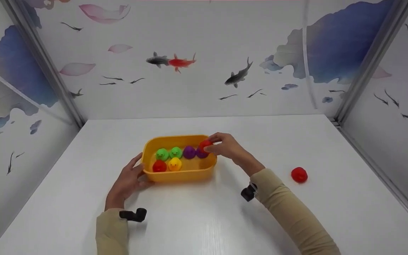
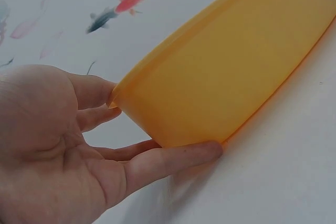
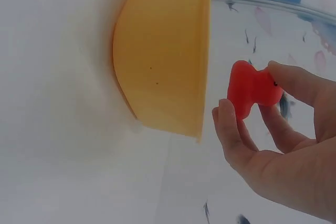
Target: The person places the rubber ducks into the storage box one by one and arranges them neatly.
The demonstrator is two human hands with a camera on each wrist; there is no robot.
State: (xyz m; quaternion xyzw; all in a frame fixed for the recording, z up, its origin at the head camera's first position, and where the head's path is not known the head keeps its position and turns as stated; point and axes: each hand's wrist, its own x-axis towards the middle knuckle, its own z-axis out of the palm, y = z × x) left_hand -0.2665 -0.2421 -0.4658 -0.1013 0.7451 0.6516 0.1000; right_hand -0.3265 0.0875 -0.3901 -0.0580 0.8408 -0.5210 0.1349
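A yellow plastic basin (image 1: 179,176) stands on the table, holding several small rubber ducks. Inside are two green ducks (image 1: 162,154), two purple ducks (image 1: 189,152), a red duck (image 1: 159,165) and a yellow duck (image 1: 175,164). My left hand (image 1: 128,181) holds the basin's left end, fingers at the rim and thumb low along the near side, as the left wrist view shows. Over the basin's right end, my right hand (image 1: 227,146) pinches another red rubber duck (image 3: 242,88) between thumb and fingers. In the right wrist view this duck is above the rim.
One more red rubber toy (image 1: 299,175) lies on the white table (image 1: 197,219) to the right of the basin. Panels painted with fish and petals (image 1: 211,42) enclose the table at the back and both sides.
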